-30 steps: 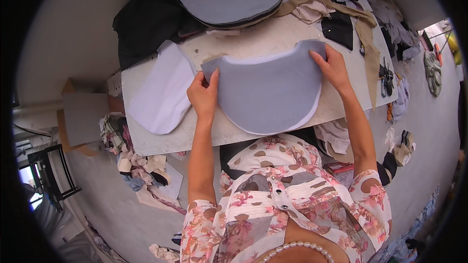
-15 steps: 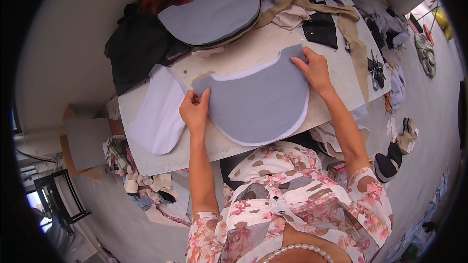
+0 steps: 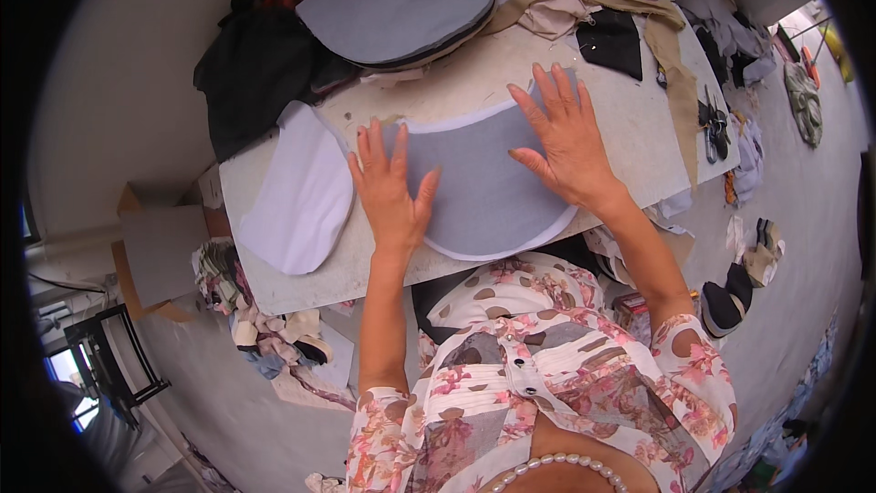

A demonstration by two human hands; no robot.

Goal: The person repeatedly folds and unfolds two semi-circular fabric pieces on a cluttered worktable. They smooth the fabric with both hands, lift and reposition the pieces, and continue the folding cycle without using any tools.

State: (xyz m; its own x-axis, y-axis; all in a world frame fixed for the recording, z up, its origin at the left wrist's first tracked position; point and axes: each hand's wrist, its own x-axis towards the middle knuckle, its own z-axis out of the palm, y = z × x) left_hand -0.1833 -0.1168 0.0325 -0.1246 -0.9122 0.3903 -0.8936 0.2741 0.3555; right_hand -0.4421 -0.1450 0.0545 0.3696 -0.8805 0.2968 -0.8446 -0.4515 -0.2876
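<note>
Along the near edge of the pale, scuffed table [image 3: 301,292], midway between its left and right sides, lies a broad, U-shaped piece of grey fabric [image 3: 488,173], with a white layer [image 3: 497,254] showing as a thin rim along its curved side and its hollowed far side. The left hand [image 3: 388,184] lies over its left end, fingers wide and pointing to the far edge, thumb turned inward. The right hand [image 3: 568,148] lies over the right end, palm down, its fingers and thumb also spread (neither hand grips anything; how hard they press, I cannot tell). Just beside the left hand, toward the table's left edge, rests a long, rounded piece of white fabric [image 3: 299,187]. At the far edge sits a stack of grey, half-round fabric pieces [image 3: 401,5], with crumpled black cloth [image 3: 251,68] over the far left corner. Toward the right edge, a long tan fabric strip [image 3: 673,73] bends past a flat black fabric patch [image 3: 610,44]; dark-handled scissors [image 3: 716,132] lie near the near right corner.
</note>
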